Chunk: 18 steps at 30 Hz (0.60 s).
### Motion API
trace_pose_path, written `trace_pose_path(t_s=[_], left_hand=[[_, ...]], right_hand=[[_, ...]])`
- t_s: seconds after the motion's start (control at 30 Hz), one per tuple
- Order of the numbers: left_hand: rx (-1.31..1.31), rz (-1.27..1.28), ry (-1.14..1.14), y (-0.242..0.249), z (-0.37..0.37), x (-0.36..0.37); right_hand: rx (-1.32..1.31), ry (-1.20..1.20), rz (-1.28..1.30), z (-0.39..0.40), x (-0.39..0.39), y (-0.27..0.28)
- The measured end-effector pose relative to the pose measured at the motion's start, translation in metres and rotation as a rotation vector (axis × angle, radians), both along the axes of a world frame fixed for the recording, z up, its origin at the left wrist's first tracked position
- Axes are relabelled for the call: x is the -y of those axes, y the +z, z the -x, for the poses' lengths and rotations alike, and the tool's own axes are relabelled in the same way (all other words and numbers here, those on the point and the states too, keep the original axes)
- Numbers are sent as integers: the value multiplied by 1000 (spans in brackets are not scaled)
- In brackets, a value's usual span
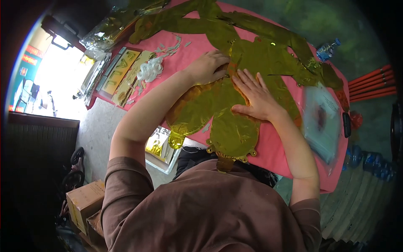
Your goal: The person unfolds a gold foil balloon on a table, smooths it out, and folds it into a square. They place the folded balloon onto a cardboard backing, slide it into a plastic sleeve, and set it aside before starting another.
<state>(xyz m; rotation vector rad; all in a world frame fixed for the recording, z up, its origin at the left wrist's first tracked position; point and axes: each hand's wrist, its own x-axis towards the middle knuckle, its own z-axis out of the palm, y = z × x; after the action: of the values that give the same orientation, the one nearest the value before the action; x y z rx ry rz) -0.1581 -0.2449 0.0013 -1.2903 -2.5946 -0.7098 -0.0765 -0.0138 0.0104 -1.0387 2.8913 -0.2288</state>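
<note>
Flat gold foil balloons overlap on a pink-covered table in front of me. My left hand has its fingers bent together over the upper left edge of one balloon, near a small tab; the fingertips are partly hidden. To its right, my right hand lies flat on the same foil with fingers spread, pressing the surface. Rounded ends of the foil, with small tabs, hang over the table's near edge towards my body.
More gold foil covers the table's far side. On the left lie a white ribbon bundle, small paper pieces and printed packets. Clear plastic bags lie right. A bottle stands beyond; a cardboard box is lower left.
</note>
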Motion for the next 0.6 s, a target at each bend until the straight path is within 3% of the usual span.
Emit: trace_pose_path(t_s=[0.17, 0.23, 0.37, 0.43, 0.6], left_hand=[[12, -137, -2, -3, 4, 0], [151, -256, 97, 2, 4, -2], [95, -277, 137, 7, 5, -15], [-105, -107, 30, 0, 8, -22], [-63, 65, 114, 4, 10, -32]], right_hand=[[1, 0, 13, 0, 0, 0], [11, 8, 30, 1, 1, -2], [0, 4, 26, 2, 0, -5], [4, 9, 26, 2, 1, -6], [-2, 8, 50, 2, 0, -6]])
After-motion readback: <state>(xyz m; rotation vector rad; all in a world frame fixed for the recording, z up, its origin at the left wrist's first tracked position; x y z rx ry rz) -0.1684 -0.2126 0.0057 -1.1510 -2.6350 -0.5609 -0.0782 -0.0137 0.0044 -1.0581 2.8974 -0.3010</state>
